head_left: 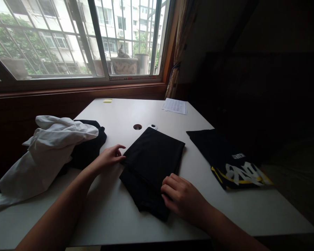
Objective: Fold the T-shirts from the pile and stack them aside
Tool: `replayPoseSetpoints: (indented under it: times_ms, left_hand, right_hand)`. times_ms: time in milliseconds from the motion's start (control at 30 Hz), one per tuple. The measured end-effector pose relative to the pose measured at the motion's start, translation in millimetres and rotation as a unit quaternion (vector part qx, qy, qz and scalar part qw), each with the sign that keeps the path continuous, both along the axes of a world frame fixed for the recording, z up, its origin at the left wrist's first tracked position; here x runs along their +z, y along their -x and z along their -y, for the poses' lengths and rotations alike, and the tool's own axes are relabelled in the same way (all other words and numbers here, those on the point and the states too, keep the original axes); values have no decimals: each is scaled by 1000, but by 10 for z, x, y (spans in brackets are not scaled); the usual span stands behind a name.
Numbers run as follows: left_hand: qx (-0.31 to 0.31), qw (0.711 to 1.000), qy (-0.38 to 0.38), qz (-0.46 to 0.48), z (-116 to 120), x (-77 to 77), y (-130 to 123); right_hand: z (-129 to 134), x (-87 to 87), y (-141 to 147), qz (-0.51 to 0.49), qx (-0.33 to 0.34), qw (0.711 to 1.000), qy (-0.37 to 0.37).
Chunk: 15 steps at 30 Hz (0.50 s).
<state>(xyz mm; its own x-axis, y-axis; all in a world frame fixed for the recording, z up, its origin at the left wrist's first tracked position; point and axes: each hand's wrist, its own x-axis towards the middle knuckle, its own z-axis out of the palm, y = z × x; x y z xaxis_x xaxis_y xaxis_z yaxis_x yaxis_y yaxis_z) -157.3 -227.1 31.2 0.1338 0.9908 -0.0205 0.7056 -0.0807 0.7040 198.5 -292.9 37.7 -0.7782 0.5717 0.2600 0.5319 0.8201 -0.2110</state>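
head | left hand (111,156): grip parted | right hand (183,196): curled at black garment (153,157) edge, grasp unclear | bare tabletop (199,172) either side

Garment (154,157) sits on table (107,216) between clothes pile (54,146) (left) and second garment (214,150) (right), papers (175,106) behind, window (75,42) beyond.
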Motion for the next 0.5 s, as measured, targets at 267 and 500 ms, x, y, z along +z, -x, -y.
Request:
replayPoseSetpoints:
  times_ms: [267,500]
  left_hand:
    - [14,994,42,100,32,64,-8]
    - [38,982,66,175,75,127,-31]
  right_hand:
    - [84,19,-16,-72,-53,994,56]
    - [110,-71,-19,-50,-67,994,69]
